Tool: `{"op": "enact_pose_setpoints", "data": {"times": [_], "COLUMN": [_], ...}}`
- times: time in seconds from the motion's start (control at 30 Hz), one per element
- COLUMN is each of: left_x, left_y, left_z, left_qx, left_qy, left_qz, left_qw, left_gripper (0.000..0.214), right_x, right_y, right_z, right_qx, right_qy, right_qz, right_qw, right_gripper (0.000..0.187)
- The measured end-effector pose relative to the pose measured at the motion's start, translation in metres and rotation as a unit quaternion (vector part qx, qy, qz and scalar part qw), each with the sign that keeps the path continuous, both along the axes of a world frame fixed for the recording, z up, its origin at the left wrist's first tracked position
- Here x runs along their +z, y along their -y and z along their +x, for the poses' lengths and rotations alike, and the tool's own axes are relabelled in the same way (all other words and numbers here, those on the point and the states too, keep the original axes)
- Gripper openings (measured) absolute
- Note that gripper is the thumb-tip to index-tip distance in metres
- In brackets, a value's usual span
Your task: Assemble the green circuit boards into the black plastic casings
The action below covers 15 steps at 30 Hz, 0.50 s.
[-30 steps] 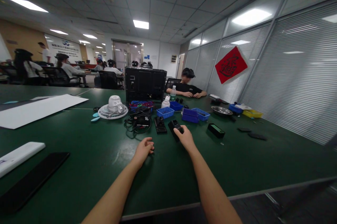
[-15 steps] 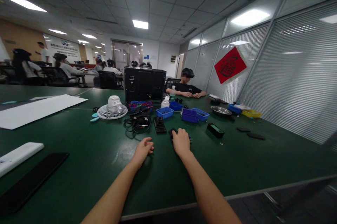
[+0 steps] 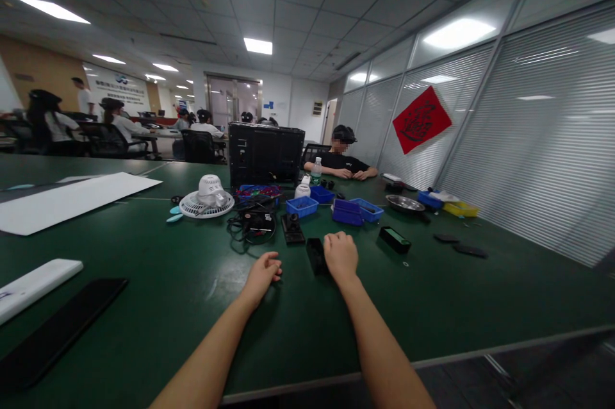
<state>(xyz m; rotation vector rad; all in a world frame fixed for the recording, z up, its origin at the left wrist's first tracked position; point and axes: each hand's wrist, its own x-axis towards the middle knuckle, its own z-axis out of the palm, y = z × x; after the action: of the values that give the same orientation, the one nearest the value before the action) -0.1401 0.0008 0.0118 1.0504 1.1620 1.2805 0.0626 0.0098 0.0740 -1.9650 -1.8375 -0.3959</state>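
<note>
My left hand (image 3: 263, 275) rests over the green table (image 3: 298, 325) with its fingers loosely bent and apart, and no object shows in it. To its right stands a small black open-topped box (image 3: 316, 258). My right hand (image 3: 342, 256) is right beside that box, its fingers curled downward. The back of the hand hides whatever the fingertips hold. Beyond the box lies a black device with a round knob-like part (image 3: 293, 229). A second black box with a green inside (image 3: 394, 239) sits farther right.
Behind my hands are blue bins (image 3: 302, 206), a tangle of black cables with an adapter (image 3: 257, 222), a white fan (image 3: 207, 200) and a large black panel (image 3: 266, 156). A metal bowl (image 3: 405, 204) stands at right. Across the table sits a person (image 3: 342, 159). White (image 3: 38, 287) and black (image 3: 62, 332) slabs lie left.
My right hand has shifted slightly right, off the top of the black box, which now shows more fully. My left hand has barely moved.
</note>
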Motion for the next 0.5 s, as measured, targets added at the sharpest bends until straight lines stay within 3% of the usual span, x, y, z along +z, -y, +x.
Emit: {"op": "enact_pose_setpoints", "data": {"times": [0.1,0.17,0.37,0.5], "left_x": [0.0,0.0,-0.002,-0.002], "left_y": [0.0,0.0,-0.001,-0.002], "left_z": [0.0,0.0,0.0,0.0], "left_qx": [-0.002,-0.002,-0.003,-0.002], "left_qy": [-0.007,-0.007,-0.009,-0.011], "left_qz": [-0.004,-0.005,-0.005,-0.003], "left_qw": [1.0,1.0,1.0,1.0], "left_gripper": [0.031,0.031,0.03,0.03], "right_x": [0.004,0.002,-0.011,-0.014], "right_y": [-0.006,-0.008,-0.015,-0.02], "right_z": [0.032,0.046,0.046,0.04], "right_qx": [-0.105,-0.137,-0.119,-0.095], "right_qy": [-0.037,-0.047,-0.057,-0.083], "right_qz": [-0.005,-0.035,-0.166,-0.213], "right_qw": [0.994,0.989,0.977,0.969], "right_gripper": [0.047,0.048,0.054,0.055]}}
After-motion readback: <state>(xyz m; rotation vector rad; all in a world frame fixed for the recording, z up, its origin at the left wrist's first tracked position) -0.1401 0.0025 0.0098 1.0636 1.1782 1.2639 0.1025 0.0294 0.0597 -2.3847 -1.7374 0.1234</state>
